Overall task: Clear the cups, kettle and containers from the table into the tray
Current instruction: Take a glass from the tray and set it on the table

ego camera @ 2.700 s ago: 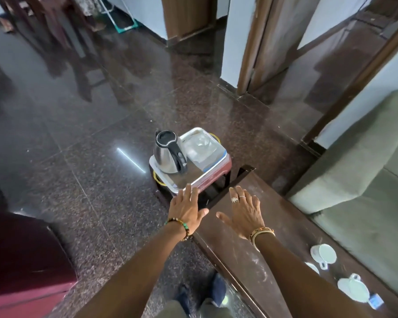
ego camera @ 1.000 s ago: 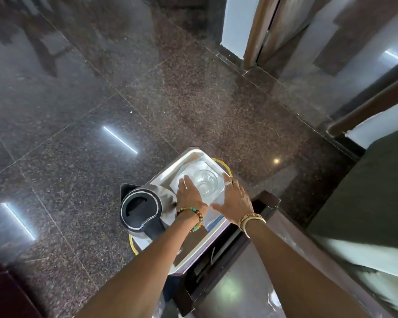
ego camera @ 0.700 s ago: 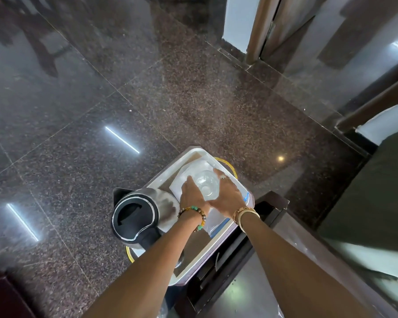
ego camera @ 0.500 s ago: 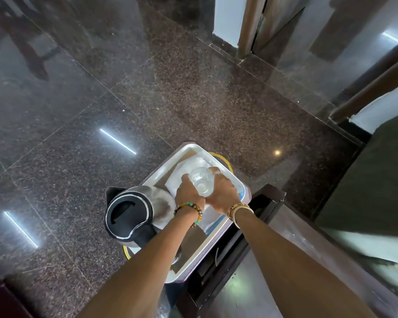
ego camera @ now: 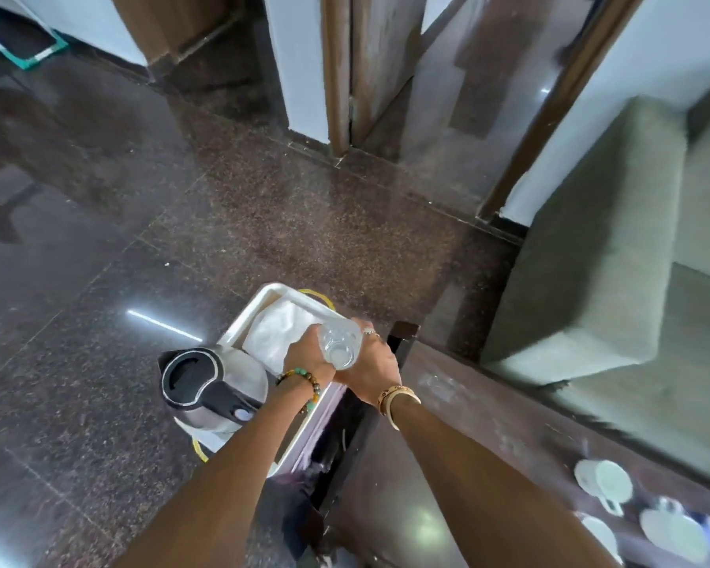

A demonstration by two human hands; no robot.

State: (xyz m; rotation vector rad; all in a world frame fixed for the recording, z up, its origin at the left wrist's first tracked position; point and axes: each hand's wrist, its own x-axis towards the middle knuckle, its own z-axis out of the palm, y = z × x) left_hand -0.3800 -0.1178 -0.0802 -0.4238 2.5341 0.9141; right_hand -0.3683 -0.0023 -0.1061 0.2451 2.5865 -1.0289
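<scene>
Head cam: grip clamped round clear container (ego camera: 339, 342)
Left hand (ego camera: 304, 358) plus right hand (ego camera: 372, 364), steadier I guess; tray (ego camera: 261, 295) under grip.

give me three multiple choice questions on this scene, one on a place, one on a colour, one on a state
1. Where is the kettle? A on a shelf B in the tray C in a sink
2. The cups on the table are: A white B red C black
3. The clear glass is: A lying on the table B standing in the tray C held up by both hands
Answers: B, it stands inside the tray's rim; A, all look white; C, the left hand and right hand grip it.
</scene>
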